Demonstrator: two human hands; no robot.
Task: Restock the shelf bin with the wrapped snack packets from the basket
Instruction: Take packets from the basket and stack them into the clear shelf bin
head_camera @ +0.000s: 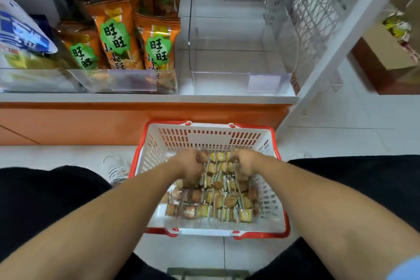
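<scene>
A white basket with a red rim [254, 232] sits on the floor between my knees. Several small wrapped snack packets [218, 202] in clear and yellow wrappers fill its bottom. My left hand [189, 167] and my right hand [244, 162] are both down inside the basket at its far end, fingers curled around a row of packets held between them. A clear plastic shelf bin [236, 82] stands on the low shelf above the basket, and it holds nothing.
Orange snack bags [156, 50] fill the clear bin to the left of the bare one, and a blue-and-white bag [20, 32] lies further left. A white mesh shelf end panel [318, 7] rises on the right. Cardboard boxes [391, 48] stand beyond it.
</scene>
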